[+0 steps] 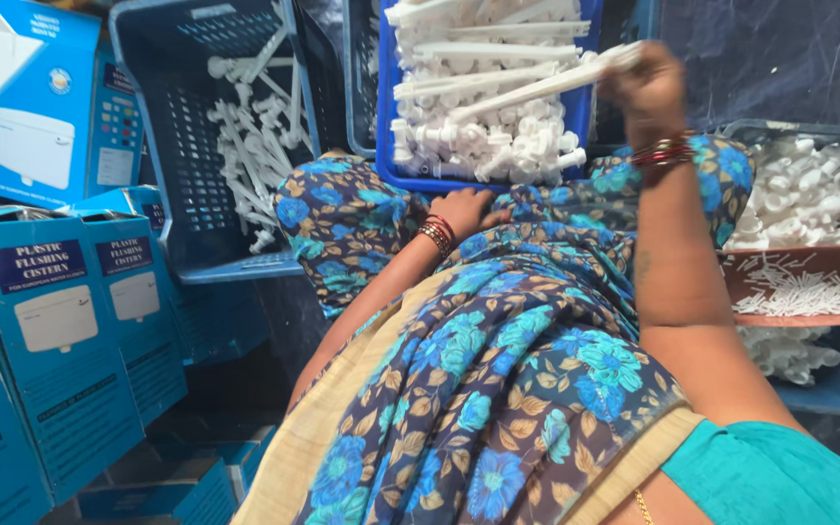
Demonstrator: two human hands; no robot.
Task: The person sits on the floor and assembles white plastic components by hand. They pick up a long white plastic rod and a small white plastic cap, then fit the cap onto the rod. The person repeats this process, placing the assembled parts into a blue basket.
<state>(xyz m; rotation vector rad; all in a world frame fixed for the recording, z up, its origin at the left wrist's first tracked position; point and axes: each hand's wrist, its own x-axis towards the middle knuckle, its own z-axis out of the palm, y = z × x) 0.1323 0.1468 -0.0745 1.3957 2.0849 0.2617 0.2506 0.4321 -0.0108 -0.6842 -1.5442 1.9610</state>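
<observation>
Long white plastic rod point(537, 86) is gripped at its near end by the right hand point(646, 89), fingers clenched around it; the rod runs out leftward from the fingers, tilted slightly down, lying over the top of the blue crate point(483, 180). Rod looks slim, straight, matte white, slightly blurred; finer detail can't be made out. Blue crate is heaped with similar white rods and short capped fittings point(483, 136). Left hand point(464, 209) is laid palm-down just below the blue crate's front rim, on the floral fabric over the lap; fingers relaxed, nothing grasped. Left of the blue crate, a second latticed crate point(162, 146) is seen with loose white rods inside. Right of the blue crate, a tub of white caps point(809, 190) and a brown tray of small white pins point(799, 292) are seen. Blue cartons point(60, 321) are stacked far left of the blue crate.
</observation>
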